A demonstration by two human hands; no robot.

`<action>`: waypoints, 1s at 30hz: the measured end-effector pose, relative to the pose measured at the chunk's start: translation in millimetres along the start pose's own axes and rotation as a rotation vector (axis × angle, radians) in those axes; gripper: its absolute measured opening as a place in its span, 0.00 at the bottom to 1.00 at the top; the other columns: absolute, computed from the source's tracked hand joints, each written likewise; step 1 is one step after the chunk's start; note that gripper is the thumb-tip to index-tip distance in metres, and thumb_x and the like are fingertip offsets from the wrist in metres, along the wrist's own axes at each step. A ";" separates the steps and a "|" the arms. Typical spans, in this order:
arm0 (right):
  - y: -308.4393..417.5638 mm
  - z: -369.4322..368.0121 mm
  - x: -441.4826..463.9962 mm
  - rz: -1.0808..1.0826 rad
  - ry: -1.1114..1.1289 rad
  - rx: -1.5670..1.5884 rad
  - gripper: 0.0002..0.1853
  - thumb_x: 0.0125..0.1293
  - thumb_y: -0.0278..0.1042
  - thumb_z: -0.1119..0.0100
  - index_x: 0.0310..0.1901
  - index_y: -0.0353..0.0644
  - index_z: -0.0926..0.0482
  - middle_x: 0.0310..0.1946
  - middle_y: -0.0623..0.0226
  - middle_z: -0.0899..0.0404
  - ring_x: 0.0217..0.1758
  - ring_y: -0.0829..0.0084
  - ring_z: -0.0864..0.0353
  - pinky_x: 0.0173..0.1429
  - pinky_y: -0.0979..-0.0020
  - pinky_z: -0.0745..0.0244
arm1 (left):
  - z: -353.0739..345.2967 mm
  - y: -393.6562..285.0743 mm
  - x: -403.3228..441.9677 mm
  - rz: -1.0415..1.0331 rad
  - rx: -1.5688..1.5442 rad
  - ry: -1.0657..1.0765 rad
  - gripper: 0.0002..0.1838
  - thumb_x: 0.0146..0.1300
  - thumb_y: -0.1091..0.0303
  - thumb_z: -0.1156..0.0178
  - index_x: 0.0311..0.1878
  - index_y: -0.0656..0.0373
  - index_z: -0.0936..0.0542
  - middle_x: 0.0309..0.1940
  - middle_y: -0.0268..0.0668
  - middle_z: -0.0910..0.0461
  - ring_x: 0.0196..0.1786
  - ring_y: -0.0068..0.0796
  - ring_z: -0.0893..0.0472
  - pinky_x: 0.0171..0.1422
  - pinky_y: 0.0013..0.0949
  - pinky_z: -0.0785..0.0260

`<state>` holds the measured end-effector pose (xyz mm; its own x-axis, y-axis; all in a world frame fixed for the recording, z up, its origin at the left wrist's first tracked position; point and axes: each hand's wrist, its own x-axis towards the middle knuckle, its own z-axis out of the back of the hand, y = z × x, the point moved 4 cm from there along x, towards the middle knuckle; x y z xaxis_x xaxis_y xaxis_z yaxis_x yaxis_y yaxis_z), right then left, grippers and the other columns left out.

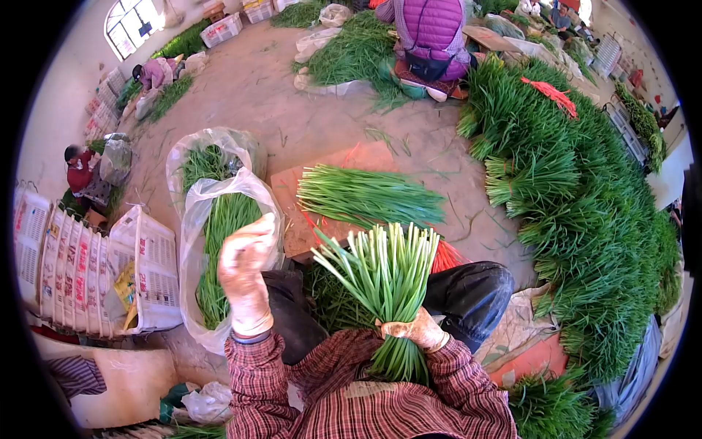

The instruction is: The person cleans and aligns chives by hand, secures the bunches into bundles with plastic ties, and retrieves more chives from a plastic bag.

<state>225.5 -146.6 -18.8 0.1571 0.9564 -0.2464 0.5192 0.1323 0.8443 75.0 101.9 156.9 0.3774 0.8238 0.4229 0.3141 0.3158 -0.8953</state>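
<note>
My right hand (418,331) is wrapped round a bunch of green chives (395,282) low down, over my lap. The pale cut ends fan out upward and away from me, and the leaf tips hang below the fist. To the left, my left hand (247,267) is raised apart from the bunch, slightly blurred, with bent fingers and nothing visible in it. Beyond the bunch, a loose pile of chives (365,194) lies on a flat board (287,183). Red tie strips (447,256) lie by my right knee.
Clear plastic bags (191,293) holding greens stand at left, beside stacked white crates (157,271). A long heap of bundled chives (578,219) curves along the right, with red strips (552,96) on top. A person in a purple vest (431,29) sits ahead; others sit farther left.
</note>
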 end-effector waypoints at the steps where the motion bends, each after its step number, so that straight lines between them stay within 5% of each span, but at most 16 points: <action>1: -2.6 1.5 -1.8 0.003 0.001 0.000 0.34 0.60 0.41 0.20 0.62 0.33 0.28 0.45 0.60 0.15 0.44 0.71 0.15 0.52 0.66 0.16 | 1.8 -10.0 1.5 -0.001 -0.248 -0.033 0.05 0.71 0.69 0.38 0.38 0.58 0.19 0.48 0.46 0.16 0.59 0.46 0.17 0.67 0.42 0.26; 4: -0.1 5.7 -1.6 -0.061 -0.075 0.031 0.35 0.57 0.42 0.19 0.61 0.35 0.26 0.46 0.60 0.14 0.45 0.72 0.15 0.54 0.66 0.16 | 3.0 -29.8 -2.0 -0.153 -0.063 0.203 0.13 0.72 0.57 0.37 0.38 0.58 0.20 0.50 0.50 0.16 0.60 0.47 0.18 0.68 0.48 0.28; 9: 6.8 -8.0 4.7 0.039 -0.010 -0.041 0.31 0.58 0.44 0.19 0.57 0.37 0.23 0.43 0.67 0.14 0.46 0.75 0.16 0.54 0.68 0.18 | -65.7 -42.5 -20.7 -0.438 0.952 0.629 0.30 0.54 0.48 0.24 0.54 0.56 0.17 0.66 0.43 0.24 0.75 0.53 0.32 0.75 0.54 0.38; 11: 14.2 -10.7 4.2 0.086 -0.043 -0.259 0.31 0.58 0.45 0.19 0.56 0.37 0.22 0.42 0.68 0.14 0.46 0.75 0.17 0.53 0.68 0.19 | -72.2 -22.9 -19.7 -0.396 1.010 0.618 0.28 0.47 0.59 0.21 0.53 0.54 0.17 0.69 0.43 0.28 0.75 0.54 0.34 0.76 0.55 0.39; 14: 19.3 -13.8 0.2 0.121 -0.075 -0.284 0.32 0.59 0.48 0.20 0.57 0.36 0.23 0.42 0.69 0.15 0.46 0.73 0.18 0.54 0.67 0.20 | -76.8 -9.4 -24.1 -0.403 1.065 0.634 0.27 0.47 0.60 0.21 0.50 0.54 0.19 0.69 0.43 0.28 0.76 0.53 0.35 0.76 0.55 0.40; 26: 6.8 -7.6 0.9 0.115 -0.089 -0.323 0.29 0.61 0.44 0.22 0.58 0.38 0.22 0.46 0.65 0.16 0.49 0.71 0.19 0.56 0.65 0.21 | -80.3 15.9 -30.1 -0.298 1.210 0.783 0.31 0.53 0.51 0.28 0.57 0.58 0.18 0.73 0.45 0.32 0.78 0.51 0.39 0.80 0.55 0.47; 30: 6.3 -4.0 -1.6 0.159 -0.076 -0.334 0.30 0.61 0.45 0.22 0.58 0.37 0.23 0.46 0.67 0.16 0.47 0.72 0.19 0.55 0.66 0.21 | -76.4 26.8 -23.4 -0.330 1.048 0.839 0.17 0.55 0.56 0.28 0.45 0.53 0.15 0.69 0.40 0.27 0.77 0.53 0.37 0.79 0.56 0.45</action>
<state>225.1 -146.3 -11.2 0.2818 0.9515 -0.1234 0.1823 0.0732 0.9805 141.2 55.2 133.7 0.9381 0.2333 0.2559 -0.1639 0.9501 -0.2654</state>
